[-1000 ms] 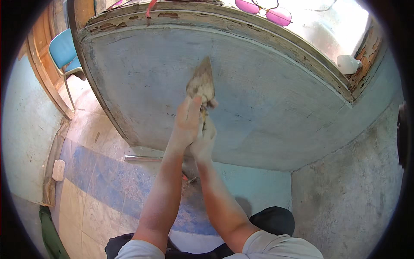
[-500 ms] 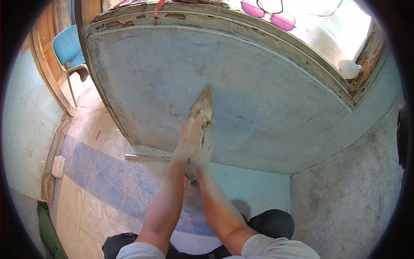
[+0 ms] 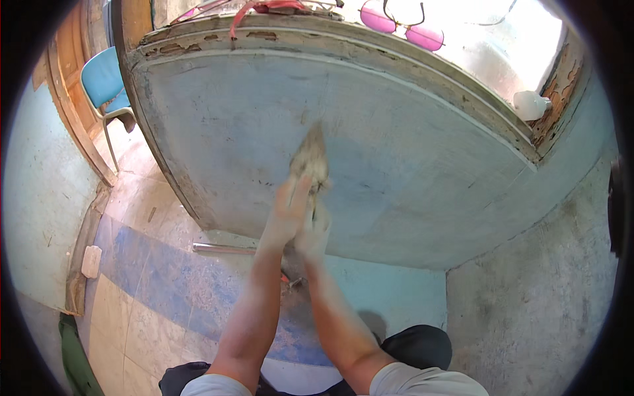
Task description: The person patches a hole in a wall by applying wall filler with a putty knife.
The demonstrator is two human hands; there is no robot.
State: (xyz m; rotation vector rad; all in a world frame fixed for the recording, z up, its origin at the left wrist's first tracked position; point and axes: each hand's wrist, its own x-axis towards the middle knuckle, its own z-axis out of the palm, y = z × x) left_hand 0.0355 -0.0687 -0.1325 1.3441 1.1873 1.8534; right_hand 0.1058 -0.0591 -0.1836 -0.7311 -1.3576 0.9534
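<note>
A pointed trowel (image 3: 310, 162), its blade coated in pale plaster or dust, lies against the blue-grey wall panel (image 3: 409, 145) with its tip upward. My right hand (image 3: 313, 231) is closed round the handle end, which it mostly hides. Pressed against the base of the blade are the fingers of my left hand (image 3: 286, 211), slightly blurred. Both hands look whitened with dust, and both arms reach forward close together.
Pink-lensed glasses (image 3: 403, 28), a red strap (image 3: 264, 8) and a white bulb (image 3: 530, 105) lie on the worn wooden sill (image 3: 409, 49). A metal tube (image 3: 221, 248) rests on the floor below. A blue chair (image 3: 104, 80) stands far left.
The trowel and both hands have slid a little up the wall. My view has shifted slightly, showing more of the red strap. Both hands keep their hold.
</note>
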